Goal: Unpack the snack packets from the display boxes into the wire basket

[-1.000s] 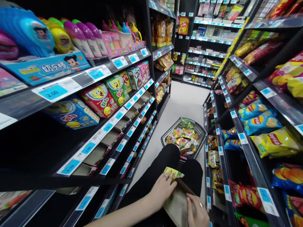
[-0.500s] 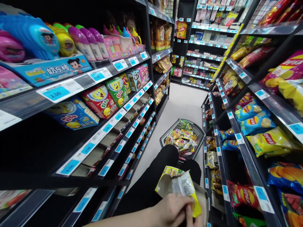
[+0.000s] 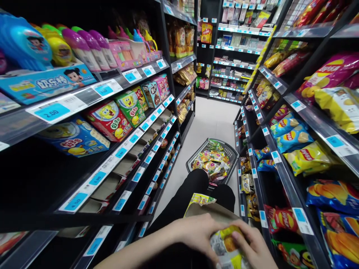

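Observation:
In my lap rests an open cardboard display box point(image 3: 200, 198), its printed yellow-green edge torn and its grey inside showing. Between my hands, at the box's near side, is a yellow and silver snack packet point(image 3: 228, 244). My left hand point(image 3: 196, 231) reaches across from the left, its fingers curled on the packet's left side. From the right, my right hand point(image 3: 255, 243) grips the same packet, thumb pressed on its front. The packet's lower end runs out of the frame, and I cannot tell how much of it lies inside the box.
A grey shopping basket point(image 3: 190, 160) full of snack packets point(image 3: 214, 160) stands on the aisle floor beyond my knees. Shelves close in on both sides: boxed snacks point(image 3: 110, 119) and toys point(image 3: 92, 46) left, bags of chips point(image 3: 310, 157) right. More shelves point(image 3: 238, 48) stand at the far end.
The packet has moved down, closer to me, and its yellow and silver face now shows. My right hand has come up into view, its thumb on the packet. The view has shifted slightly right.

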`<state>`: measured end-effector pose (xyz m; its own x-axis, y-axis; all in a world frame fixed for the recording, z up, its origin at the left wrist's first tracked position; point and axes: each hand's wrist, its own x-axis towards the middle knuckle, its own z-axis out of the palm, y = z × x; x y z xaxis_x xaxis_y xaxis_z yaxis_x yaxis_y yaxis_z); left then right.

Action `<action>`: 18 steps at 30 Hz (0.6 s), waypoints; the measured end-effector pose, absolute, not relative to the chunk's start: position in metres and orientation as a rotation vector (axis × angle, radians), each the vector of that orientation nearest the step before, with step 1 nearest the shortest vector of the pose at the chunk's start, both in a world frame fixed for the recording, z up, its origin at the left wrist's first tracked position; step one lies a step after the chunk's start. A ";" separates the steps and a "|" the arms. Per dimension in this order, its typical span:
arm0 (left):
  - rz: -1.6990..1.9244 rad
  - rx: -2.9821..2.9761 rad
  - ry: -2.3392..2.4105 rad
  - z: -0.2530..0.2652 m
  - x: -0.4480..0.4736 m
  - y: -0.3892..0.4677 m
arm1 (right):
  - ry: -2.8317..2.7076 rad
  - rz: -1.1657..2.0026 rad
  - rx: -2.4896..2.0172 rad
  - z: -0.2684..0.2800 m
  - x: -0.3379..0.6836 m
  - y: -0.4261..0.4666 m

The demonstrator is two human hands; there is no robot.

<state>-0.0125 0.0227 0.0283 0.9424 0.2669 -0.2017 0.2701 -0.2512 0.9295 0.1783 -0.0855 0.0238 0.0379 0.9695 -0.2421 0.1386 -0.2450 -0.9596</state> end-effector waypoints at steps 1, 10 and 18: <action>0.010 1.715 0.456 0.026 -0.013 0.020 | -1.020 1.314 -1.427 0.025 0.184 -0.081; 0.785 0.485 0.836 0.009 -0.005 -0.011 | -0.404 1.144 -1.184 -0.041 0.141 -0.079; 0.818 0.571 0.648 0.002 -0.011 -0.009 | -0.316 0.979 -1.325 -0.058 0.137 -0.078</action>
<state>-0.0115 -0.0090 0.0016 0.5171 0.8023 -0.2983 -0.4743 0.5587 0.6804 0.1372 -0.0784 -0.0584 0.5843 0.7446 -0.3228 -0.4156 -0.0671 -0.9070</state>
